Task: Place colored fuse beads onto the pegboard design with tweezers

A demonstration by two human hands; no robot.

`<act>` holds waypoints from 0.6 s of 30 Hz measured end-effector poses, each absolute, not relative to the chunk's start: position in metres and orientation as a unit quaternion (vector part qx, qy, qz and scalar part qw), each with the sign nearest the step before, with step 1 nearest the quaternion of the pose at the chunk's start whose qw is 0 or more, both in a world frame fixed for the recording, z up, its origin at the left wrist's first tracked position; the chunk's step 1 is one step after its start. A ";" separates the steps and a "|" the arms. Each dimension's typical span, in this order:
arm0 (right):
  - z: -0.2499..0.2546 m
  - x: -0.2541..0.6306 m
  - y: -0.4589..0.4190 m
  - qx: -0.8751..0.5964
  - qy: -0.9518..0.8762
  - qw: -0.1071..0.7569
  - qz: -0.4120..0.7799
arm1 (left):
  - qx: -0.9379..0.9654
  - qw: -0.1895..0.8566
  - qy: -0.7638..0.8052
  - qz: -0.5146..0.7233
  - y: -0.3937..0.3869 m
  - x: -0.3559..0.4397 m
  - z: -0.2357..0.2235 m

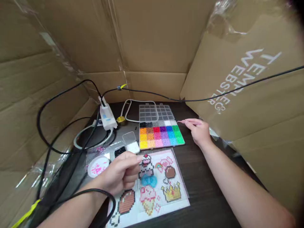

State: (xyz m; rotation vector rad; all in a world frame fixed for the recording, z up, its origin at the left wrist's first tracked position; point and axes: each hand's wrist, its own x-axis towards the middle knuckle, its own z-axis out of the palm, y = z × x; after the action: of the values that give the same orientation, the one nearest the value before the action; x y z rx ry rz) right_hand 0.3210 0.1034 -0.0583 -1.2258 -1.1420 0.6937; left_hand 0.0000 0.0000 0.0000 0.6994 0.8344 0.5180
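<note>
My right hand point(199, 130) is closed around pink tweezers point(181, 121), whose tips point left at the upper right corner of the bead box point(161, 135). The box's small compartments hold beads sorted by colour. My left hand point(125, 171) hovers over the left part of the pattern sheet point(163, 202), fingers curled and thumb against the index finger. Whether anything is pinched there cannot be made out. Under a clear pegboard, the sheet shows a crown point(172, 192), an ice cream cone point(148, 199) and other pixel pictures. A blue bead piece point(149, 180) lies near my left hand.
A white dish point(98, 166) of pink beads stands at left, near small containers of black beads point(120, 151) and white beads point(133, 147). Black cables point(40, 126) loop around a white power strip point(107, 115), and one crosses my left forearm. Cardboard walls point(154, 38) enclose the dark table.
</note>
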 end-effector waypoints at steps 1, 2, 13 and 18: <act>-0.058 0.321 0.104 -0.533 -0.497 0.614 0.303 | 0.328 0.824 0.391 0.245 0.000 0.000 0.001; -0.058 0.321 0.104 -0.533 -0.498 0.612 0.305 | 0.327 0.825 0.390 0.246 0.000 0.000 0.002; -0.054 0.321 0.102 -0.527 -0.503 0.612 0.308 | 0.330 0.827 0.384 0.244 0.000 -0.001 0.002; -0.055 0.320 0.104 -0.521 -0.498 0.624 0.302 | 0.342 0.829 0.371 0.239 0.001 -0.001 0.001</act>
State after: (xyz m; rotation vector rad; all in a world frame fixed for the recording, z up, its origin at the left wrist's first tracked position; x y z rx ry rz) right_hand 0.3200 0.1036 -0.0551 -1.1958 -1.1435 0.6925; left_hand -0.0010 0.0005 0.0007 0.7264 0.7880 0.5064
